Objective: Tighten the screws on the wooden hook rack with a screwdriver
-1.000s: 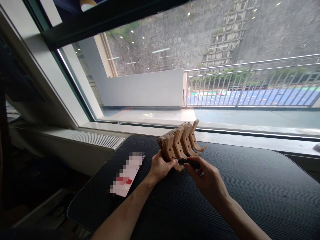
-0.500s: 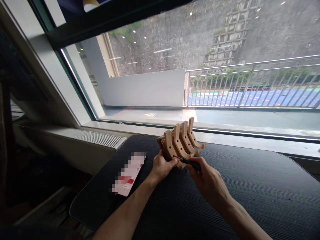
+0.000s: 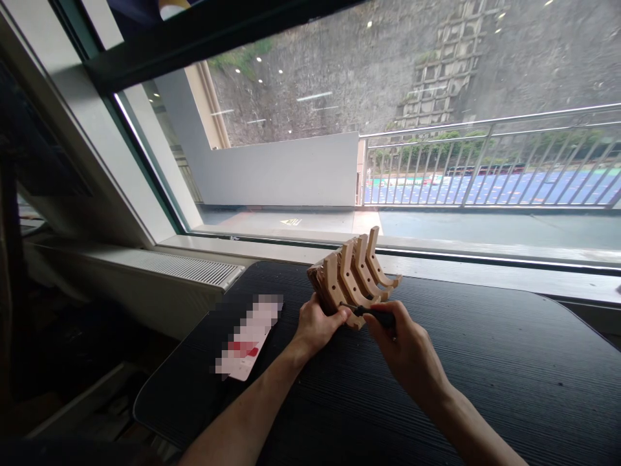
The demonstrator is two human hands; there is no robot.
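Black ribbed counter (image 3: 485,388), rounded at its near left corner, far edge running along a window sill.

Right hand (image 3: 407,353): nearest item, forearm entering from the lower right. Grip clenched around the dark handle of a small screwdriver (image 3: 376,315). Tool's long axis lies almost level and runs right to left; the thin shaft points left, its tip meeting the nearest wooden piece of the rack.

Left hand (image 3: 315,327): forearm entering from the lower middle, just left of the right hand. Grip closed on the near left end of the wooden rack (image 3: 352,278), thumb laid against the front of the nearest piece; the other fingers are hidden behind the wood.

Wooden rack: pale unfinished wood, four curved hook-shaped pieces set side by side, small round holes visible in their faces. Held at the middle of the counter, toward its far edge; whether its underside rests on the surface cannot be told. The row's long axis runs from near left to far right, rising away from the hands; the hooks' tips point up and to the right, toward the window.

Flat card or packet (image 3: 247,336): white with a red patch, print blurred out. Lies flat near the left edge of the counter, well apart from the left hand, long axis from near left to far right.

Radiator grille (image 3: 184,266): pale, slatted, beyond the far left corner, under the window (image 3: 388,116).
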